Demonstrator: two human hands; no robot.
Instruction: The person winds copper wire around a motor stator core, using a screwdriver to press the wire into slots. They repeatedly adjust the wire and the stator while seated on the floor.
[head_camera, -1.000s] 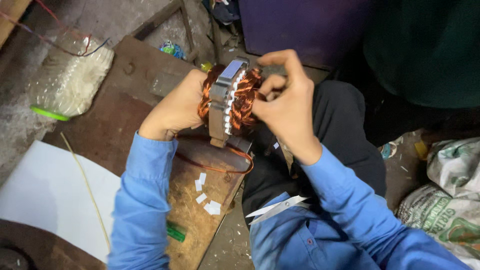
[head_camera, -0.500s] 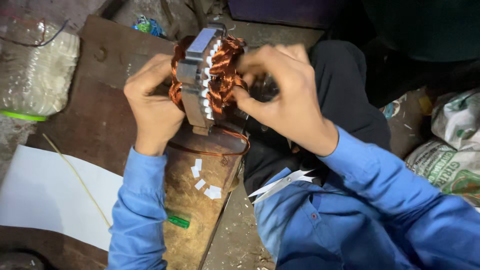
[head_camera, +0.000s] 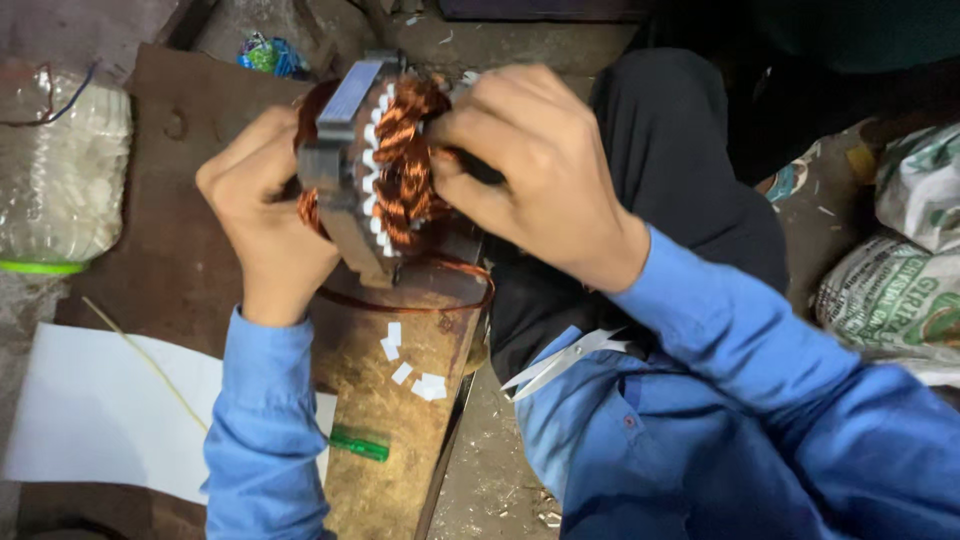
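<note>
A grey metal motor stator (head_camera: 352, 165) wound with copper wire coils (head_camera: 405, 170) is held up over a wooden board (head_camera: 400, 440). My left hand (head_camera: 262, 215) grips the stator from the left side. My right hand (head_camera: 535, 165) presses on the copper coils from the right, fingers curled around a dark tool whose tip is hidden. A loop of copper wire (head_camera: 430, 300) hangs from the stator down onto the board. Both arms wear blue sleeves.
Small white paper slips (head_camera: 410, 365) and a green stick (head_camera: 360, 443) lie on the board. A white sheet (head_camera: 100, 410) is at lower left, a clear plastic jar (head_camera: 60, 180) at left. Scissors (head_camera: 560, 362) rest on my lap. Printed sacks (head_camera: 895, 290) are at right.
The view has shifted so the stator and both hands sit higher and further left. My left hand has moved round the stator's left side; my right hand stays on the coils.
</note>
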